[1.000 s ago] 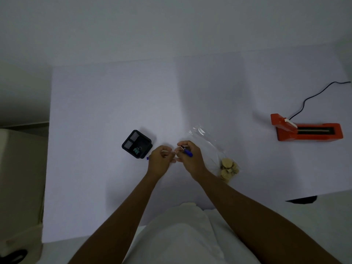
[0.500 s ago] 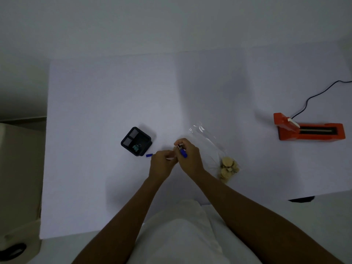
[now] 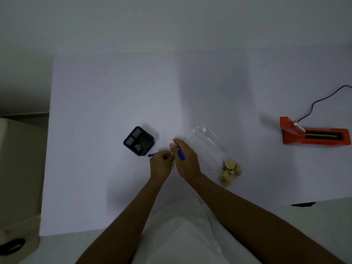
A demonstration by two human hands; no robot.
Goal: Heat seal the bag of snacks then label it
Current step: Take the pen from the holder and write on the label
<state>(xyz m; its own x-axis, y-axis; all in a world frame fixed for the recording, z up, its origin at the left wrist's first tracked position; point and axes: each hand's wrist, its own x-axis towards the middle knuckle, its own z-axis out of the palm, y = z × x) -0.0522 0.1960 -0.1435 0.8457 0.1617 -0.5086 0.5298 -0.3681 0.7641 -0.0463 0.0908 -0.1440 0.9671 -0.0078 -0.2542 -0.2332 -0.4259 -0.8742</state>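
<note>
Black mesh marks the leftmost item: a small square wire organiser (image 3: pixel 138 141) with compartments, in which something small and green is seen, too small to name. Just right of it and nearer the person, a short blue pen cap (image 3: pixel 150 155) is seen poking out beside the left hand (image 3: pixel 161 165), which is curled, fingertips pinched on something small and pale that cannot be made out. Touching it, or nearly so, the right hand (image 3: pixel 185 161) is closed around a blue pen (image 3: pixel 181 153). Further right, the clear, crinkly plastic bag of round pale snacks (image 3: pixel 215 151) is found lying flat on the white worktop (image 3: pixel 114 92), its long axis running diagonally: empty mouth end away from the person, snacks bunched at the near right end. The right hand is judged nearer to it; the label would be carried rightward onto the smooth film. Far right, well apart, the orange plastic heat sealer (image 3: pixel 314 133) is seen with its black cord (image 3: pixel 320 101).
</note>
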